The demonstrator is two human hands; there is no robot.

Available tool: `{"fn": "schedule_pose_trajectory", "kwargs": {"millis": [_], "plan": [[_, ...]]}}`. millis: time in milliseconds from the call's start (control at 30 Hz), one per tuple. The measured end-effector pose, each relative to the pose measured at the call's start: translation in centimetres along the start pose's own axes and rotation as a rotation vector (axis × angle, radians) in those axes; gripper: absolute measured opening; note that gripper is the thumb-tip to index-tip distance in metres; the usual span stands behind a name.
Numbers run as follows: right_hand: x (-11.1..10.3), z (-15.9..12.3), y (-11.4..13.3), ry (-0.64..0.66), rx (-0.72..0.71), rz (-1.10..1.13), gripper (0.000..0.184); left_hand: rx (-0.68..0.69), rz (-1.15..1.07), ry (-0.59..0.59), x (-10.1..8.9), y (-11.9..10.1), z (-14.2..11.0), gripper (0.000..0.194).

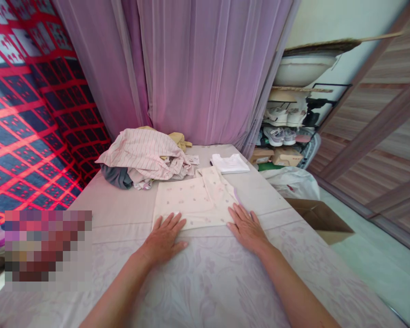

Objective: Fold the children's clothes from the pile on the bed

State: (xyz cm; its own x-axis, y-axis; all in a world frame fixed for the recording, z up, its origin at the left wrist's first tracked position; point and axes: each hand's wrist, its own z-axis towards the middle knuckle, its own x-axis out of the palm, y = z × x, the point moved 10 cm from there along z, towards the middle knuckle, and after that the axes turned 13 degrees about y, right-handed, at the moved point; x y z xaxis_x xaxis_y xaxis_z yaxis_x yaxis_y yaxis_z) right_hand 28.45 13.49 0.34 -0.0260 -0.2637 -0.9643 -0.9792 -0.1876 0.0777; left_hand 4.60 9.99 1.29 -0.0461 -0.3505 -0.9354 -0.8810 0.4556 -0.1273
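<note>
A cream garment with small printed motifs (187,198) lies spread on the bed (205,282), partly folded over toward its right side. My left hand (166,239) rests flat at its near left corner, fingers spread and fingertips on the cloth. At the near right corner my right hand (246,227) lies flat too, its fingers apart and touching the edge. Just beyond the garment, a white folded cloth (229,163) lies on the sheet. A heap of clothes with a pink striped garment (140,150) on top sits at the far left.
Purple curtains (205,73) hang behind the bed. A red and dark checked cloth (48,100) covers the left side. On the right are a shoe rack (282,116), a white plastic bag (294,182) and an open cardboard box (319,218) on the floor. A blurred patch hides something at left.
</note>
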Motion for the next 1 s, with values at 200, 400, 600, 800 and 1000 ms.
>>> {"fn": "schedule_pose_trajectory", "kwargs": {"millis": [200,400,600,800,1000], "plan": [[0.0,-0.2,0.1,-0.046,-0.027,0.099,0.053,-0.052,0.161,0.011,-5.4,0.2,3.8,0.034],[0.0,-0.2,0.0,-0.027,-0.043,0.154,0.055,0.057,0.298,-0.093,-11.8,-5.2,13.3,0.031],[0.3,0.0,-0.1,-0.054,-0.072,0.193,0.055,0.256,0.411,-0.11,-12.3,-9.2,21.5,0.042],[0.1,-0.1,-0.2,-0.077,-0.076,0.196,0.054,0.359,0.458,-0.144,-12.0,-8.0,23.7,0.028],[0.0,-0.1,-0.2,-0.078,-0.077,0.204,0.053,0.46,0.556,-0.137,-13.4,-8.1,21.0,0.024]]}}
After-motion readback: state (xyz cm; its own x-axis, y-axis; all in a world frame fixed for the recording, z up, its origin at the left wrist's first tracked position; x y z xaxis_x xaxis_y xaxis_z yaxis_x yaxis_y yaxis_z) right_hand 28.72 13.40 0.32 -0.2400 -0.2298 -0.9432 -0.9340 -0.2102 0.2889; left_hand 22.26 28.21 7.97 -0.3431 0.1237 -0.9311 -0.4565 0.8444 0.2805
